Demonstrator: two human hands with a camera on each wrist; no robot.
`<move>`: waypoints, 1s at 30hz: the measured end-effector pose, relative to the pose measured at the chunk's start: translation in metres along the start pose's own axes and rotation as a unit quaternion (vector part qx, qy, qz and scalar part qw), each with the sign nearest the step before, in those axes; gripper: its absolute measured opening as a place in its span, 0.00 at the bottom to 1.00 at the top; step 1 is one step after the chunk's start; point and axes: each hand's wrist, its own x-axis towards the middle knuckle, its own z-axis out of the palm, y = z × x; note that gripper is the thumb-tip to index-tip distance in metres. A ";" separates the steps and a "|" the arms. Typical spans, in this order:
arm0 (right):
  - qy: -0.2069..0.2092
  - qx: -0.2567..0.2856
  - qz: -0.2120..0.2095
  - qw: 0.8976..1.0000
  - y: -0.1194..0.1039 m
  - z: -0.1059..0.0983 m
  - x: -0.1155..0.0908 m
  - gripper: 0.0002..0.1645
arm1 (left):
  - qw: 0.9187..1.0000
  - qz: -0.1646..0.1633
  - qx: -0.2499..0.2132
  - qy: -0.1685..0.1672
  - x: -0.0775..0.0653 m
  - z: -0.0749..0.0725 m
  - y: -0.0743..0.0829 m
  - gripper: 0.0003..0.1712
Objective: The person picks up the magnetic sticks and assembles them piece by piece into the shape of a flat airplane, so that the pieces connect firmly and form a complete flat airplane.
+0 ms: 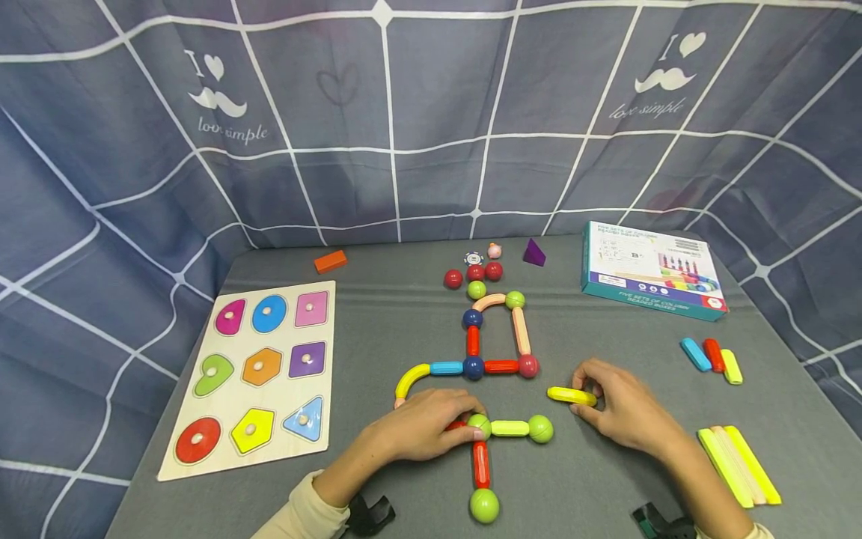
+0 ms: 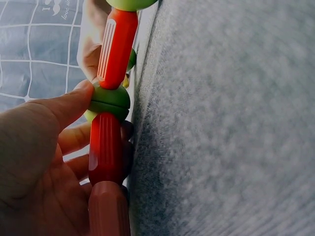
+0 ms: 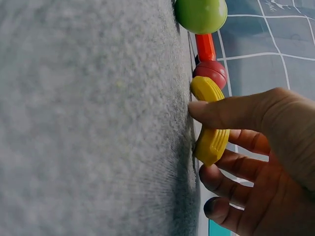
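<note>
My left hand [image 1: 424,425] grips a green ball [image 2: 109,101] with thumb and fingers. From that ball a red stick [image 1: 481,466] runs toward me to another green ball [image 1: 484,506]. A lime stick [image 1: 509,428] reaches right to a third green ball [image 1: 541,429]. Under the left hand, a second red stick [image 2: 105,147] meets a pinkish stick [image 2: 109,209]. A yellow curved stick [image 3: 211,142] is pinched between thumb and fingers of my right hand [image 1: 622,408], right of those pieces. Behind the hands lies a joined loop of sticks and balls, including a dark red ball [image 1: 528,366].
On the left lies a shape puzzle board [image 1: 283,314]. A box [image 1: 652,305] sits at the back right, short sticks [image 1: 714,355] and long sticks [image 1: 723,468] nearer. Loose red balls [image 1: 453,278], an orange block [image 1: 331,260] and a purple pyramid [image 1: 535,253] are along the back.
</note>
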 end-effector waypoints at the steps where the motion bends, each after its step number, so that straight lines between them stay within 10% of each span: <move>1: -0.002 0.003 -0.002 1.000 0.000 0.000 -0.001 0.19 | 1.000 -0.001 0.000 0.000 0.000 0.000 0.000 0.16; 19: -0.010 0.103 -0.068 0.992 0.000 0.000 -0.012 0.16 | 1.000 -0.009 -0.005 -0.006 0.000 -0.001 0.000 0.17; 30: -0.133 0.209 -0.166 0.955 -0.062 0.000 -0.024 0.17 | 1.000 -0.001 -0.001 0.019 0.001 -0.001 -0.001 0.16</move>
